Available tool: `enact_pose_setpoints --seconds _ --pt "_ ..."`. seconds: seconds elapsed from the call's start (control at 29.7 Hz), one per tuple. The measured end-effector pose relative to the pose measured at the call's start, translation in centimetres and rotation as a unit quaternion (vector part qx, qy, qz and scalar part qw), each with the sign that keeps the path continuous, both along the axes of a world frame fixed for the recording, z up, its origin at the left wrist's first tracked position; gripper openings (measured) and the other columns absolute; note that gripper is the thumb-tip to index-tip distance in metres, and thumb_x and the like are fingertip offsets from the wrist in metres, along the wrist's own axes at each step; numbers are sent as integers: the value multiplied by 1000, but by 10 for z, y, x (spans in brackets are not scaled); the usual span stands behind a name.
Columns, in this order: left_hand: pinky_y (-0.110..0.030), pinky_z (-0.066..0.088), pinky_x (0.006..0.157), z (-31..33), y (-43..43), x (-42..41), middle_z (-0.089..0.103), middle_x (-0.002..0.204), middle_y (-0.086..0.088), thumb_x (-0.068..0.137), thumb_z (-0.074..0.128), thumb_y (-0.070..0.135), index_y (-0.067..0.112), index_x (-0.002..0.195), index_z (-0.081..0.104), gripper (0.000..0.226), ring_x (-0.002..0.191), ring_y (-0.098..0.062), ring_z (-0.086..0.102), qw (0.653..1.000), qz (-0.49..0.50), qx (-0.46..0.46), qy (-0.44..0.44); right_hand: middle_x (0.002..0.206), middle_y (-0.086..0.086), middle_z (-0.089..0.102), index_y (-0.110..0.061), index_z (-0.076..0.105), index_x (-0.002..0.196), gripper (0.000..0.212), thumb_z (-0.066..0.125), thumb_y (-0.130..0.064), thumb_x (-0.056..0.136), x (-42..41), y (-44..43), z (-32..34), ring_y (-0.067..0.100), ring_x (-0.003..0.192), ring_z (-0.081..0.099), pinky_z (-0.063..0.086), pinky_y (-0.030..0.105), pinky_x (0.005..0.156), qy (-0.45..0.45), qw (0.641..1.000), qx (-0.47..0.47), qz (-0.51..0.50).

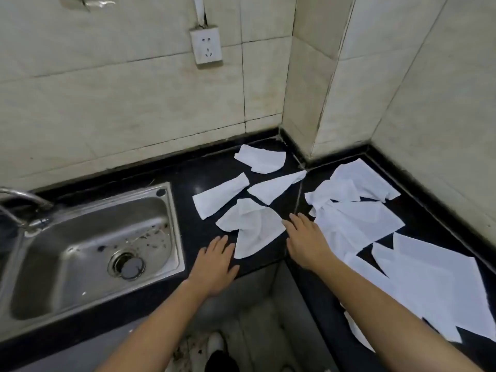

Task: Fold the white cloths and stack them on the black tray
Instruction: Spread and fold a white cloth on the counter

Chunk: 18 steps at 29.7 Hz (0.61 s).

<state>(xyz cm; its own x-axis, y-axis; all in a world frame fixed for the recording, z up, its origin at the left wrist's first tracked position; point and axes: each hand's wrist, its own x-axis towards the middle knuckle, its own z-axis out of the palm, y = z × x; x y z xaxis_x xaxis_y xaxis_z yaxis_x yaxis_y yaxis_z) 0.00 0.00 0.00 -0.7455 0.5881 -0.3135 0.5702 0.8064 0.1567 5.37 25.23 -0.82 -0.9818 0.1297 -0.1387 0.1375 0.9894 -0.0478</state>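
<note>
Sink (pixel 88 253) on the left, then left hand (pixel 214 267) lying flat and relaxed on the black counter (pixel 204 170) just beside a crumpled white cloth (pixel 252 229), right hand (pixel 306 242) flat too, gripping nothing, fingertips at that cloth's right edge, more white cloths (pixel 357 221) scattered further right.

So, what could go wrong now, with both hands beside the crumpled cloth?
The front-right cloth seems to overhang the counter edge and may slip to the floor. The sink holds dirty bits; a cloth pushed left could fall in. No black tray is in view.
</note>
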Motion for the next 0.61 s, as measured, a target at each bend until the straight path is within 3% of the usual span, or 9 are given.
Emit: enact_pose_setpoints --seconds 0.2,0.3,0.37,0.44,0.5,0.54,0.61 --pt "-38 41 102 -68 18 -64 40 149 0 99 47 35 17 144 42 49 134 -21 39 993 -94 53 -56 164 10 19 -15 23 156 63 45 -10 96 -52 0 -48 32 149 19 30 42 116 -92 993 -39 -56" --pt "-37 48 84 -102 15 -87 55 126 1 91 57 33 17 129 56 40 112 -24 53 985 -147 69 -63 166 5 11 -16 17 157 72 49 -6 93 -72 -6 -75 33 150 15 30 45 116 -159 981 -58 -91" --pt "-35 49 66 -117 10 -92 60 101 0 78 73 31 18 105 67 31 89 -23 59 980 -177 84 -27 162 6 23 -15 28 154 66 48 -3 92 -77 -11 -90 34 145 25 35 44 111 -166 979 -56 -108" --pt "-33 47 56 -129 1 -93 60 83 2 69 81 26 20 85 70 20 73 -21 58 980 -173 101 -7 145 10 51 -14 53 139 49 52 -5 91 -79 -18 -105 36 126 48 44 42 98 -122 983 -40 -130" --pt "-32 45 54 -132 -7 -96 60 74 3 63 81 19 20 72 69 15 66 -19 57 982 -157 108 3 108 9 72 -17 73 109 27 69 -8 83 -76 -26 -113 33 92 63 51 41 77 -58 987 -8 -147" --pt "-31 45 53 -132 -12 -98 60 71 4 59 81 16 20 68 68 16 63 -18 57 984 -147 105 -5 94 7 74 -17 76 96 21 78 -9 77 -73 -29 -117 32 81 65 52 40 70 -19 989 -7 -149" --pt "-29 44 49 -127 -20 -105 58 65 4 51 79 14 19 62 64 19 58 -17 55 987 -130 96 -22 86 7 72 -15 76 87 14 81 -12 74 -65 -35 -122 31 76 66 52 40 67 51 989 -20 -134"
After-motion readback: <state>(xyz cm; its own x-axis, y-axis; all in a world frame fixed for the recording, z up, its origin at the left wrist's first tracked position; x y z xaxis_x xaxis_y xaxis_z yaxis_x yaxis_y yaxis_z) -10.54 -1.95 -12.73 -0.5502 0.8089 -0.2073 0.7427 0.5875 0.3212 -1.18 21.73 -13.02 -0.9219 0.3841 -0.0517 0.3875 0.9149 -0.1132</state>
